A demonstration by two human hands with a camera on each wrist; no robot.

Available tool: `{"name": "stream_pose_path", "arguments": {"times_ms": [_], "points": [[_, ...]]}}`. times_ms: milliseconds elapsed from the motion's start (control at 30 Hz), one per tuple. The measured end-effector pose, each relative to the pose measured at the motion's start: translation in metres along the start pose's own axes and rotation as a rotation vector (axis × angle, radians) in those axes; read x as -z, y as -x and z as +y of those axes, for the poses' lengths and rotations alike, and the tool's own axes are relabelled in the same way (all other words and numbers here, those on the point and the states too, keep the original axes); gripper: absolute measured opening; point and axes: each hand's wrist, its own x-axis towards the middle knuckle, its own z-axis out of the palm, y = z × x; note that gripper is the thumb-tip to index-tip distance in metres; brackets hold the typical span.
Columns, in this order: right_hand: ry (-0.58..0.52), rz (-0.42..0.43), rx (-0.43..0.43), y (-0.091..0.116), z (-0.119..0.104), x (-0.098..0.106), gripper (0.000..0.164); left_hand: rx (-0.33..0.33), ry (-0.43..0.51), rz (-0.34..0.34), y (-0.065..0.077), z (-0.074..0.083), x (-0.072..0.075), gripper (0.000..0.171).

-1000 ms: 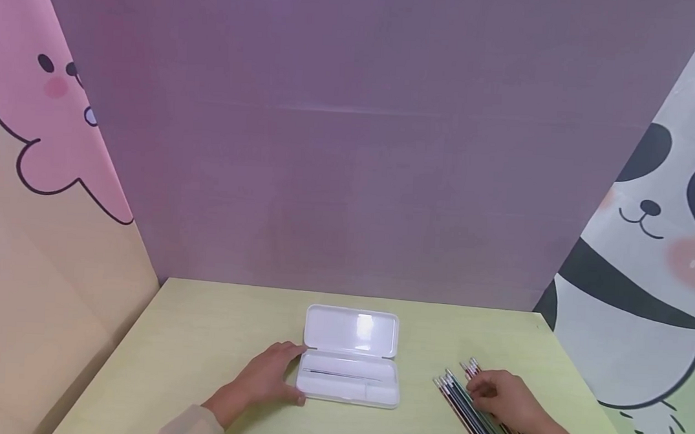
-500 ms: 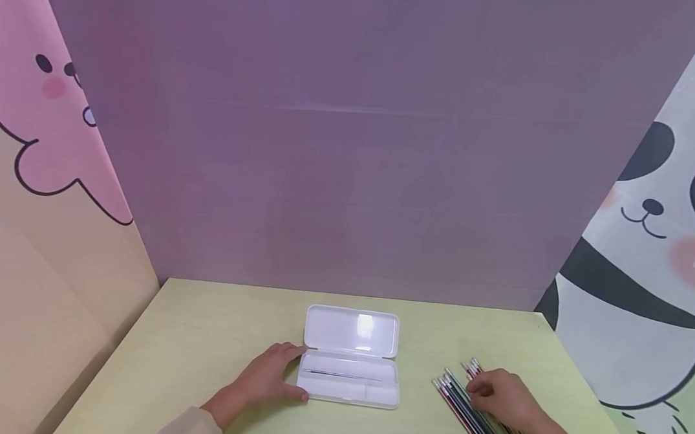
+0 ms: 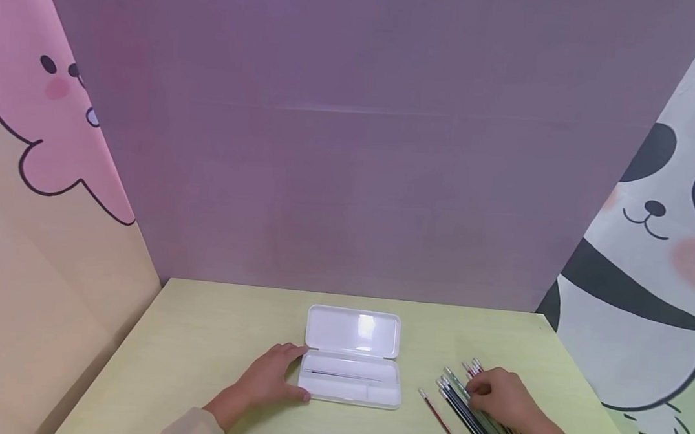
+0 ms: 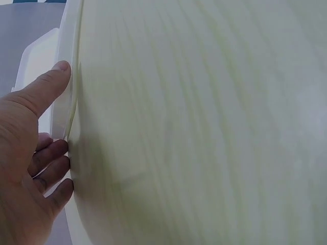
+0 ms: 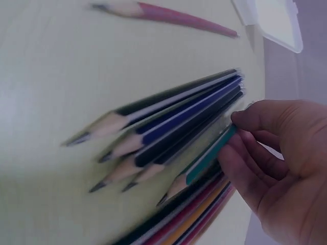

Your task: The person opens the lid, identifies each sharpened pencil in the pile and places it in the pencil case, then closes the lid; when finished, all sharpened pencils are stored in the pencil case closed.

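An open white pencil case (image 3: 348, 388) lies on the table, its lid tipped back. One slim pencil (image 3: 340, 375) rests inside it. My left hand (image 3: 267, 374) holds the case's left end, thumb at the front edge and fingers by the hinge corner; the left wrist view has the thumb against its side. On the right, my right hand (image 3: 503, 397) is over a bundle of pencils (image 3: 469, 413). Seen from the right wrist, its thumb and fingers pinch a green pencil (image 5: 209, 155) among several dark blue and black pencils (image 5: 179, 120). Sharpened tips point toward the person.
A red pencil (image 3: 440, 420) lies apart, between the case and the bundle. More striped pencils (image 5: 179, 219) sit beneath and beside the right hand. A purple panel (image 3: 349, 178) stands along the back edge of the pale wooden table (image 3: 227, 309).
The red pencil has come away from the bundle's left side and now lies separate, nearer the case. Both hands stay nearly in place.
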Motion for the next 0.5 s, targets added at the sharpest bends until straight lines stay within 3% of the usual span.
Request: {"name": "stream_pose_path", "arguments": {"times_ms": [300, 500], "points": [[-0.043, 0.009, 0.152, -0.014, -0.029, 0.021, 0.016, 0.007, 0.017, 0.001, 0.002, 0.003, 0.002, 0.098], [-0.096, -0.019, 0.241, -0.033, -0.062, 0.020, 0.016, 0.001, 0.015, 0.004, 0.000, 0.001, 0.001, 0.096]]}}
